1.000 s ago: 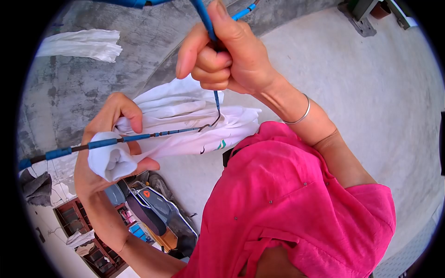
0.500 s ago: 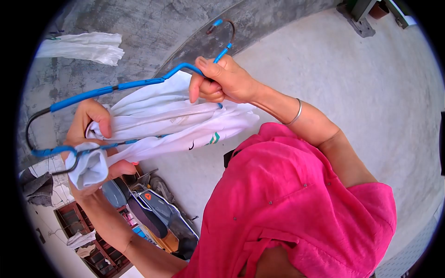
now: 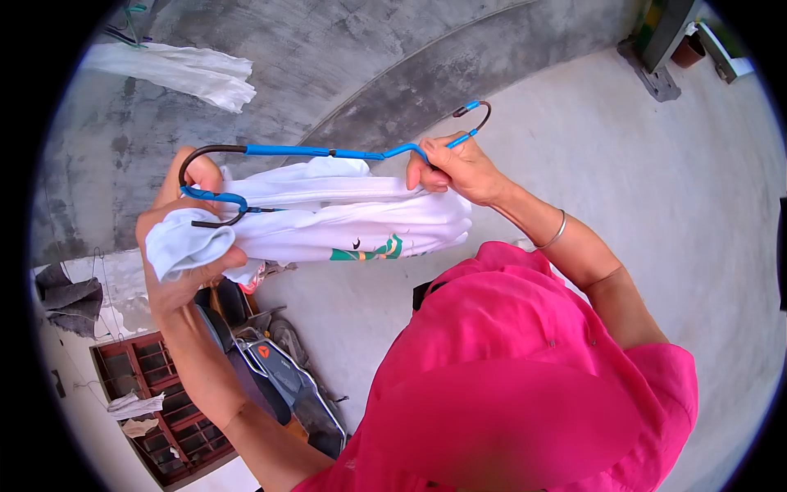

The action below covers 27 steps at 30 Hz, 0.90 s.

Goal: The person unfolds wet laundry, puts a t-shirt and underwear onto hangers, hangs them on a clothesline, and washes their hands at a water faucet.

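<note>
Hanger: blue-sleeved wire hanger (image 3: 311,152), dark metal showing at the bend, its shoulder bar lying above the garment, its hook (image 3: 489,115) up beyond the right hand.
Garment: white printed garment (image 3: 328,217), gathered lengthwise between the two hands, with a green and dark print (image 3: 369,248) along its lower side.
Right hand: closed (image 3: 467,170) on the hanger's neck just below the hook, thumb on top; this firm hold should stop the frame twisting.
Left hand: holding (image 3: 157,221) the bunched fabric between curled fingers and thumb, a pale fabric end (image 3: 184,242) lapped over it.
Wire end: the curled dark end (image 3: 217,222) lies against that pale fabric; it looks able to snag, so tip and cloth are best kept apart with slack between.
Folds: loose and layered; a light pinch on one layer, rather than the whole bunch, would keep the opening easy to find. How far the lower wire runs inside is hidden.
Surroundings: scooter (image 3: 283,381) below, white cloth (image 3: 176,70) near the grey wall (image 3: 287,41).
</note>
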Available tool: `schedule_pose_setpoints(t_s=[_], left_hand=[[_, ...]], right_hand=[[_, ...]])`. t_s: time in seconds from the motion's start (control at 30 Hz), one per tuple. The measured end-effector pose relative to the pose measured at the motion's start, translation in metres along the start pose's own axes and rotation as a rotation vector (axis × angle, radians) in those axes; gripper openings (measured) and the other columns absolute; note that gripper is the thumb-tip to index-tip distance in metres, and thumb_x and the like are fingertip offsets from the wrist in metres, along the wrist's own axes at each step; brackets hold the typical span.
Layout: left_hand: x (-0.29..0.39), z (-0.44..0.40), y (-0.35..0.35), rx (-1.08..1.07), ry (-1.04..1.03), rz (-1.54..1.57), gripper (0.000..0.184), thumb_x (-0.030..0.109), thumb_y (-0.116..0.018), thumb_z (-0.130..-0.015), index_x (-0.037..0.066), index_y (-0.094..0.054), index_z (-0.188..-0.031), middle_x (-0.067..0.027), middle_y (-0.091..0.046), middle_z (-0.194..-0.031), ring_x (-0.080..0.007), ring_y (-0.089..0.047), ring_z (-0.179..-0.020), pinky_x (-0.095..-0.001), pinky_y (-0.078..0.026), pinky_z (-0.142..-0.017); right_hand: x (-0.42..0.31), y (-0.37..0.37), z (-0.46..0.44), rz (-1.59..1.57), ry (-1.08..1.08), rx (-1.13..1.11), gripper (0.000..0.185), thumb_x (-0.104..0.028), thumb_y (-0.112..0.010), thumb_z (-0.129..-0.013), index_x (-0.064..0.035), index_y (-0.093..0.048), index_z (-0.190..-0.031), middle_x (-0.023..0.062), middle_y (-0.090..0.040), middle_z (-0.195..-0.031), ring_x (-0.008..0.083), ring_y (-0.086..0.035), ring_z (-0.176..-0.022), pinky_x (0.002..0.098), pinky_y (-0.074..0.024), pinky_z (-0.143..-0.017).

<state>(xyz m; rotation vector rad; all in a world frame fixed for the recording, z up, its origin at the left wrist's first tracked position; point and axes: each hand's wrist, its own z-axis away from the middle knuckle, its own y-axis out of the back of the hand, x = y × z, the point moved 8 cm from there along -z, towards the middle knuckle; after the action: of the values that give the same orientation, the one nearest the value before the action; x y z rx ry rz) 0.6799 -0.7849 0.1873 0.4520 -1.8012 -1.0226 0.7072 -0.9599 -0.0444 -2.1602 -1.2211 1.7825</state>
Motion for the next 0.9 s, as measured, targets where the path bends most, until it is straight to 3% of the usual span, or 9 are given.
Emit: schedule_pose_setpoints(t_s=[0.17, 0.23, 0.43, 0.5, 0.63, 0.67, 0.77, 0.8, 0.9], left_hand=[[0.009, 0.000, 0.000, -0.007, -0.336, 0.126, 0.048, 0.040, -0.087, -0.051, 0.006, -0.056, -0.063, -0.0061, -0.044, -0.088, -0.0184, -0.040, -0.079, -0.0304, -0.031, -0.068], [0.010, 0.000, 0.003, -0.019, -0.388, 0.207, 0.048, 0.042, -0.086, -0.052, 0.007, -0.056, -0.062, -0.0047, -0.042, -0.085, -0.0180, -0.040, -0.078, -0.0305, -0.031, -0.068], [-0.006, -0.010, 0.003, 0.008, -0.331, 0.316, 0.047, 0.039, -0.087, -0.052, 0.007, -0.053, -0.061, -0.0044, -0.042, -0.085, -0.0169, -0.041, -0.079, -0.0292, -0.031, -0.068], [-0.012, -0.011, 0.000, 0.029, -0.307, 0.350, 0.047, 0.039, -0.087, -0.052, 0.007, -0.053, -0.060, -0.0043, -0.042, -0.085, -0.0171, -0.041, -0.078, -0.0288, -0.031, -0.068], [-0.026, -0.011, -0.005, 0.059, -0.182, 0.402, 0.040, 0.029, -0.081, -0.067, 0.007, -0.048, -0.069, -0.0009, -0.039, -0.084, -0.0133, -0.038, -0.079, -0.0280, -0.031, -0.078], [-0.028, -0.014, -0.008, 0.028, -0.169, 0.412, 0.029, 0.018, -0.073, -0.075, 0.007, -0.046, -0.076, 0.0008, -0.039, -0.082, -0.0114, -0.039, -0.081, -0.0256, -0.031, -0.081], [-0.022, -0.021, -0.017, 0.036, -0.148, 0.309, 0.020, 0.008, -0.067, -0.078, 0.006, -0.047, -0.079, 0.0016, -0.039, -0.082, -0.0101, -0.040, -0.081, -0.0228, -0.031, -0.080], [-0.017, -0.024, -0.023, -0.001, -0.146, 0.243, 0.017, 0.001, -0.063, -0.080, 0.006, -0.047, -0.081, 0.0021, -0.040, -0.084, -0.0086, -0.041, -0.081, -0.0194, -0.031, -0.076], [-0.014, -0.033, -0.048, -0.108, -0.222, 0.231, 0.017, -0.002, -0.062, -0.080, 0.006, -0.048, -0.083, 0.0023, -0.041, -0.085, -0.0080, -0.041, -0.081, -0.0182, -0.031, -0.074]], right_hand=[[-0.043, 0.023, -0.004, -0.017, 0.214, 0.057, 0.052, -0.038, -0.040, -0.098, 0.0035, -0.062, -0.076, -0.0032, -0.035, -0.052, 0.0075, -0.030, -0.050, 0.0247, -0.0253, -0.048], [-0.040, 0.021, -0.002, 0.069, 0.178, 0.031, 0.051, -0.039, -0.042, -0.097, 0.0033, -0.062, -0.075, -0.0031, -0.035, -0.053, 0.0074, -0.030, -0.050, 0.0248, -0.0252, -0.048], [-0.041, 0.016, -0.008, 0.346, -0.033, 0.007, 0.042, -0.035, -0.050, -0.095, -0.0020, -0.064, -0.073, -0.0031, -0.041, -0.055, 0.0065, -0.034, -0.053, 0.0234, -0.0277, -0.049], [-0.061, 0.017, -0.006, 0.503, -0.023, -0.005, 0.041, -0.034, -0.051, -0.094, -0.0028, -0.064, -0.071, -0.0029, -0.041, -0.055, 0.0069, -0.034, -0.053, 0.0241, -0.0280, -0.049], [-0.114, -0.002, -0.009, 0.865, 0.154, -0.146, 0.042, -0.031, -0.052, -0.093, -0.0024, -0.061, -0.064, -0.0012, -0.045, -0.054, 0.0082, -0.036, -0.051, 0.0262, -0.0273, -0.047], [-0.131, -0.007, -0.009, 0.955, 0.125, -0.136, 0.042, -0.029, -0.055, -0.093, -0.0007, -0.059, -0.063, 0.0027, -0.049, -0.055, 0.0116, -0.039, -0.050, 0.0276, -0.0308, -0.047], [-0.147, -0.021, -0.018, 1.292, 0.106, -0.217, 0.044, -0.029, -0.054, -0.093, 0.0028, -0.059, -0.063, 0.0089, -0.054, -0.057, 0.0169, -0.042, -0.049, 0.0306, -0.0351, -0.047], [-0.152, -0.036, -0.018, 1.391, 0.155, -0.241, 0.046, -0.030, -0.054, -0.093, 0.0051, -0.060, -0.063, 0.0134, -0.058, -0.060, 0.0271, -0.042, -0.047, 0.0348, -0.0391, -0.048], [-0.162, -0.064, -0.023, 1.663, 0.102, -0.218, 0.047, -0.031, -0.056, -0.089, 0.0080, -0.057, -0.064, 0.0228, -0.053, -0.060, 0.0413, -0.047, -0.056, 0.0435, -0.0427, -0.054]])
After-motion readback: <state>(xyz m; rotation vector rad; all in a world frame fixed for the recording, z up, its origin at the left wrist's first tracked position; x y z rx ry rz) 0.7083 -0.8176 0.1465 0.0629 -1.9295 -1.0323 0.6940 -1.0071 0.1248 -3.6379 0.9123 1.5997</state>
